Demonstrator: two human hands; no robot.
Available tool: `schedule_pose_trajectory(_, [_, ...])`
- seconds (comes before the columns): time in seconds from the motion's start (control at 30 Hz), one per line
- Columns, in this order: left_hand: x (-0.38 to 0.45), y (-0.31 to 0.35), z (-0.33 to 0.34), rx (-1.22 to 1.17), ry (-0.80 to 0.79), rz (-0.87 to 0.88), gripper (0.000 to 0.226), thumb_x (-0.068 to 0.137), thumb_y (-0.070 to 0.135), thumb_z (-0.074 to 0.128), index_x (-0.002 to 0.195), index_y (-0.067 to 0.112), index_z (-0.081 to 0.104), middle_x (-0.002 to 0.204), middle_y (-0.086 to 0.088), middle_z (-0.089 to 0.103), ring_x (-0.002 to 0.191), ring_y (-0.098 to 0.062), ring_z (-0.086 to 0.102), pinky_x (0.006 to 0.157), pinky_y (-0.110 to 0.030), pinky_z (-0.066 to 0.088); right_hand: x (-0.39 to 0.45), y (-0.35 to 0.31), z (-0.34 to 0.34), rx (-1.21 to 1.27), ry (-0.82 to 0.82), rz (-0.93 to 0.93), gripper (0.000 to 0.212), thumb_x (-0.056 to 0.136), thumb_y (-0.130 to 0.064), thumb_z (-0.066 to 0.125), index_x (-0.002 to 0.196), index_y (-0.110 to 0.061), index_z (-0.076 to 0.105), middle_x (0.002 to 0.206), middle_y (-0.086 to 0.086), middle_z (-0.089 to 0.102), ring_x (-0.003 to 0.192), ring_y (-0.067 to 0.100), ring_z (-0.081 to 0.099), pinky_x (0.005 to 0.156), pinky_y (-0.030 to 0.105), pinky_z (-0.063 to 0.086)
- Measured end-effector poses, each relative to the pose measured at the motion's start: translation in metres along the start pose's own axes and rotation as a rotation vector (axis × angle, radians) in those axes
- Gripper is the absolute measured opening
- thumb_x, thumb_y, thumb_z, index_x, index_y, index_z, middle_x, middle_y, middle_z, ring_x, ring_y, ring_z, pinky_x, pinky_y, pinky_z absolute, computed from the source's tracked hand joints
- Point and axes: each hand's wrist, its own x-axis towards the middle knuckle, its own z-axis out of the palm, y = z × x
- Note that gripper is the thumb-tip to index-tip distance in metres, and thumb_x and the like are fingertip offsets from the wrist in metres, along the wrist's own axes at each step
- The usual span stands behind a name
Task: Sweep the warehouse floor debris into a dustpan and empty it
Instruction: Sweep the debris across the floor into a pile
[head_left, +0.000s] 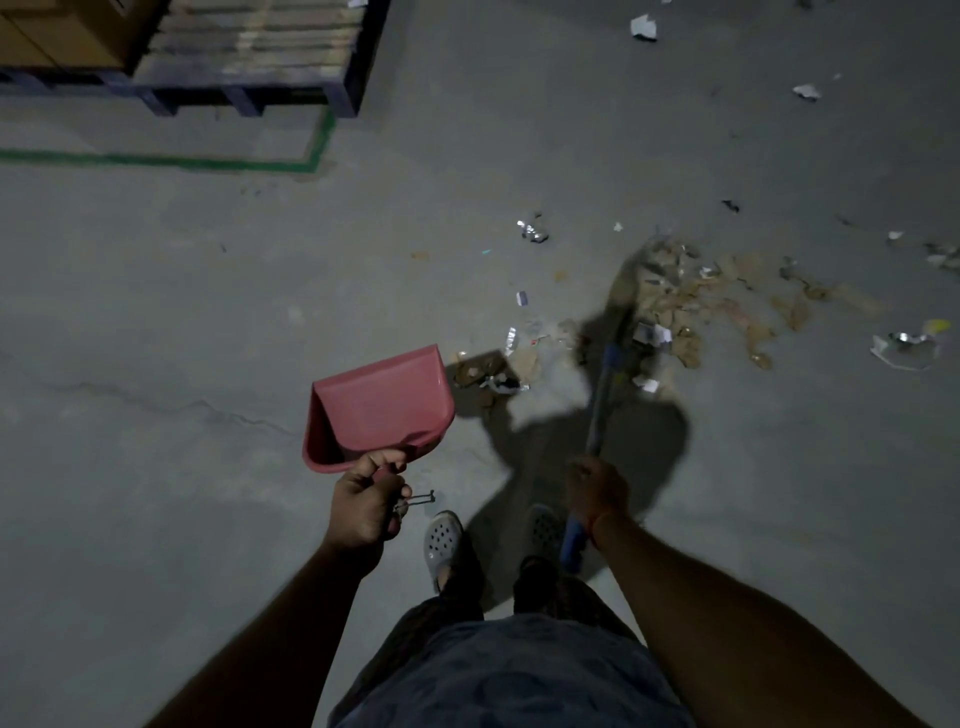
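I've got the left hand curled round the handle of a red plastic dustpan, thumb on top; the pan hangs above the grey concrete floor, mouth facing the far side, nothing visible inside. A small dark metal clip or key thing dangles from the same fingers, can't tell exactly what. The right hand is wrapped tight round the blue-and-grey handle of a long broom; its bristle end is blurred, down on the floor at the left edge of a pile of tan paper scraps and foil bits, far-right of the pan. More white scraps lie scattered far right. Dark pallet w/ cardboard stacks sits far left, behind a green floor line. Grey perforated clogs are near, btw the arms.
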Motion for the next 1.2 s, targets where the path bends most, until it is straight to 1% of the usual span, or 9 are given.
schedule_pose_trajectory(0.3, [-0.012,-0.008,0.042,0.021,-0.042,0.026,0.021,0.098,-0.005,0.045,0.102,0.006,0.062,0.063,-0.01,0.053,0.041,-0.014,0.039,0.038,-0.015,0.024,-0.026,0.057,0.015,-0.13,-0.435,-0.11,0.028,0.093,-0.011,0.056,0.117,-0.014,0.069,0.112,0.012,0.068,0.095,0.033,0.067,0.077,0.039,0.059])
schedule_pose_trajectory(0.43, [-0.021,-0.017,0.044,0.017,-0.026,0.022,0.021,0.097,-0.007,0.045,0.103,0.005,0.06,0.063,-0.012,0.052,0.04,-0.014,0.039,0.037,-0.015,0.025,-0.023,0.061,0.019,-0.155,-0.522,-0.095,0.023,0.089,-0.011,0.057,0.089,-0.032,0.069,0.096,0.004,0.067,0.078,0.029,0.068,0.062,0.033,0.058])
schedule_pose_trajectory(0.63, [-0.039,-0.021,0.037,0.015,-0.008,0.052,0.019,0.097,-0.006,0.045,0.099,0.006,0.06,0.063,-0.012,0.053,0.04,-0.014,0.039,0.038,-0.015,0.025,-0.002,0.067,0.002,0.005,-0.351,0.068,0.022,0.094,0.005,0.052,0.108,0.004,0.068,0.09,0.019,0.062,0.061,0.02,0.056,0.043,0.016,0.045])
schedule_pose_trajectory(0.67, [-0.042,-0.022,0.035,0.012,-0.002,0.062,0.019,0.097,-0.007,0.045,0.099,0.005,0.06,0.063,-0.012,0.053,0.04,-0.014,0.038,0.038,-0.015,0.025,0.005,0.064,-0.007,0.041,-0.296,0.076,0.023,0.094,0.004,0.053,0.111,0.005,0.068,0.094,0.021,0.065,0.07,0.025,0.061,0.046,0.014,0.045])
schedule_pose_trajectory(0.77, [-0.051,-0.027,0.028,0.009,0.02,0.076,0.021,0.096,-0.008,0.044,0.1,0.005,0.06,0.063,-0.012,0.052,0.04,-0.014,0.038,0.038,-0.015,0.024,0.029,0.053,-0.029,0.048,-0.211,0.077,0.029,0.094,-0.005,0.054,0.121,-0.001,0.065,0.12,0.018,0.064,0.112,0.032,0.062,0.083,0.025,0.052])
schedule_pose_trajectory(0.83, [-0.058,-0.035,0.024,0.002,0.033,0.081,0.022,0.095,-0.009,0.043,0.101,0.004,0.06,0.063,-0.013,0.052,0.04,-0.014,0.039,0.037,-0.016,0.025,0.036,0.055,-0.038,0.028,-0.149,0.076,0.028,0.088,-0.011,0.058,0.114,-0.007,0.068,0.116,0.014,0.068,0.107,0.031,0.065,0.091,0.034,0.055])
schedule_pose_trajectory(0.97, [-0.085,-0.06,0.024,-0.026,0.02,0.082,0.021,0.096,-0.009,0.043,0.1,0.004,0.059,0.063,-0.013,0.052,0.04,-0.015,0.039,0.039,-0.015,0.025,0.022,0.086,-0.05,0.089,0.027,0.028,0.027,0.07,-0.019,0.059,0.093,-0.017,0.073,0.082,0.009,0.073,0.074,0.028,0.072,0.073,0.043,0.061])
schedule_pose_trajectory(1.03, [-0.101,-0.076,0.026,-0.033,0.018,0.076,0.022,0.096,-0.008,0.044,0.099,0.006,0.06,0.063,-0.012,0.053,0.041,-0.014,0.04,0.039,-0.016,0.026,-0.011,0.09,-0.058,0.184,0.061,0.025,0.026,0.072,-0.015,0.057,0.091,-0.023,0.072,0.085,0.008,0.072,0.065,0.026,0.07,0.066,0.043,0.062])
schedule_pose_trajectory(1.2, [-0.138,-0.111,0.034,-0.068,0.038,0.055,0.023,0.094,-0.009,0.044,0.1,0.005,0.06,0.061,-0.011,0.053,0.041,-0.015,0.04,0.041,-0.016,0.026,-0.07,0.114,-0.047,0.16,-0.115,-0.053,0.028,0.09,0.0,0.058,0.106,-0.021,0.069,0.094,0.007,0.066,0.062,0.019,0.061,0.053,0.031,0.055])
